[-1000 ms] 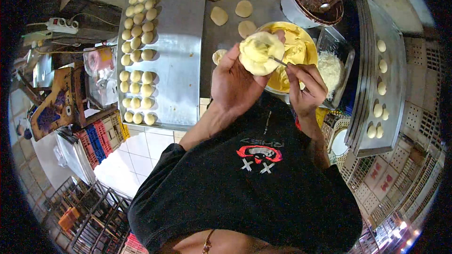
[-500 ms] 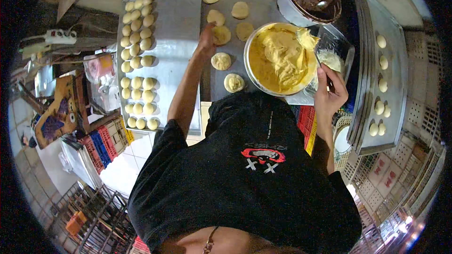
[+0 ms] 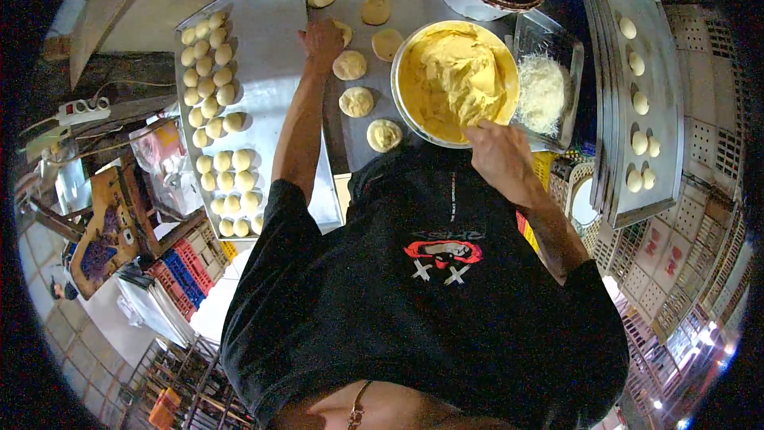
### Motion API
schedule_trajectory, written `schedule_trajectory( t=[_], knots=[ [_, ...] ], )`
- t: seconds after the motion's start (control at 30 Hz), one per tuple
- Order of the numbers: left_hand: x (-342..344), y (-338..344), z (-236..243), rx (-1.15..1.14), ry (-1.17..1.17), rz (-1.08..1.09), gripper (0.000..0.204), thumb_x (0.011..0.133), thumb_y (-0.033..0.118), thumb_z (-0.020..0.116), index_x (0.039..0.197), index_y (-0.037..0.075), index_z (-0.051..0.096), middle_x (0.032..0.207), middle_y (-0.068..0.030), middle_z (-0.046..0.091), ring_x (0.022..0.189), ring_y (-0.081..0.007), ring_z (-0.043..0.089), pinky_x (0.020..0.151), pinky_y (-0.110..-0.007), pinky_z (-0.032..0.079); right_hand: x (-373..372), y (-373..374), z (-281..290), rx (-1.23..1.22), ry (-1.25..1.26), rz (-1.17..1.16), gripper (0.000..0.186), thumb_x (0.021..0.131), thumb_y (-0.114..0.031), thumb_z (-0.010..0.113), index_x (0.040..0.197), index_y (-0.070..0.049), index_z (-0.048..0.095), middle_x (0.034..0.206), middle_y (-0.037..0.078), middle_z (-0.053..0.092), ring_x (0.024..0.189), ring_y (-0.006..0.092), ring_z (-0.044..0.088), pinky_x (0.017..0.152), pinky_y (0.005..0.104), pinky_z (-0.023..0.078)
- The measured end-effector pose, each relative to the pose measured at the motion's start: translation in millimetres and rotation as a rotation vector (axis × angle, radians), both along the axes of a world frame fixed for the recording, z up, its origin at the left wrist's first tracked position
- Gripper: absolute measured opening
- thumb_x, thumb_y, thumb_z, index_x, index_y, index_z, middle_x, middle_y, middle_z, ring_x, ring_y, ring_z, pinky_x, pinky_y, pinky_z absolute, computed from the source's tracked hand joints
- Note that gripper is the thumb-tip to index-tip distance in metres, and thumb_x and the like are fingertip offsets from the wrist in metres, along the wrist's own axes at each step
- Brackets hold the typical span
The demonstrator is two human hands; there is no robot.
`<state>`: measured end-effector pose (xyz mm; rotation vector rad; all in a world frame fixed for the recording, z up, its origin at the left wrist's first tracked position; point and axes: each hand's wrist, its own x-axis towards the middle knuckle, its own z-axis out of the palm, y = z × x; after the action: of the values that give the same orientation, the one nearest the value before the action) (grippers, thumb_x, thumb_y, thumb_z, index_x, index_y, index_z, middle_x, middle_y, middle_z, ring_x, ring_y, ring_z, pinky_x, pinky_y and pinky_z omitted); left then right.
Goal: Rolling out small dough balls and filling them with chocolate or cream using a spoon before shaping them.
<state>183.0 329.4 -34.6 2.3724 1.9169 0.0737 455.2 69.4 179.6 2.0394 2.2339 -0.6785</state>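
Observation:
My left hand (image 3: 322, 38) is at a flat round of dough (image 3: 344, 33) on the dark tray, its fingers curled at the left edge and hiding part of it. Closer to me on the same tray lie a rounded dough piece (image 3: 349, 65), another rounded piece (image 3: 356, 102) and one with a pale patch on top (image 3: 383, 135). My right hand (image 3: 501, 158) is closed at the near rim of a bowl of thick yellow filling (image 3: 458, 72). It grips the spoon, which is hidden by the hand and the filling.
Left stands a metal tray (image 3: 274, 56) with rows of dough balls (image 3: 205, 86). A tub of dark brown filling (image 3: 469, 6) is at the back. Beside the bowl, a clear container holds pale shreds (image 3: 541, 95). Stacked trays (image 3: 656, 127) with several dough balls are at right.
My right hand has moved left and nearer, taking the spoon from above the bowl's right side down to its near rim. My left hand has shifted to the farther dough round. The view has shifted.

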Motion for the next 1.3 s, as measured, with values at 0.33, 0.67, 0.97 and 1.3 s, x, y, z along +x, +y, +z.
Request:
schedule_trajectory(
  t=[0.33,0.67,0.97,1.3],
  knots=[
    [2.2,-140.2,139.6,-0.467,-1.91,0.618,0.038,0.091,0.025,0.058,0.117,-0.003,0.056,0.112,-0.0177,0.064,0.103,-0.0328,0.062,0.088,-0.043,0.051,27.1,-20.1,21.7,-0.164,0.537,-0.487,0.013,0.082,-0.011,0.071,0.093,-0.005,0.074,0.086,0.01,0.072,0.075,0.0191,0.068,0.068,0.0308,0.053],
    [72.2,-198.4,261.8,-1.177,-2.658,0.363,0.051,0.102,0.034,0.03,0.139,0.001,0.04,0.141,-0.0132,0.047,0.129,-0.0268,0.046,0.111,-0.04,0.033,-26.2,9.2,24.7,0.668,0.811,-0.325,0.018,0.081,0.004,0.069,0.098,-0.001,0.072,0.086,0.009,0.069,0.078,0.016,0.064,0.069,0.0263,0.05],
    [54.1,-164.1,259.6,-0.768,-2.828,0.153,0.059,0.098,0.04,0.038,0.138,-0.003,0.038,0.144,-0.0187,0.042,0.133,-0.03,0.041,0.114,-0.045,0.029,3.9,-2.4,-2.7,0.625,0.838,-0.674,0.014,0.084,0.002,0.068,0.097,0.001,0.071,0.092,0.011,0.069,0.085,0.0166,0.064,0.073,0.0259,0.05],
    [-5.6,2.1,28.9,-0.361,-1.478,0.01,0.048,0.096,0.039,0.042,0.12,0.0,0.055,0.109,-0.0189,0.064,0.098,-0.034,0.063,0.091,-0.045,0.05,28.9,9.9,14.5,0.61,0.673,-0.673,0.014,0.087,-0.004,0.067,0.099,0.0,0.07,0.087,0.009,0.067,0.08,0.0142,0.062,0.069,0.0244,0.049]
  ],
)
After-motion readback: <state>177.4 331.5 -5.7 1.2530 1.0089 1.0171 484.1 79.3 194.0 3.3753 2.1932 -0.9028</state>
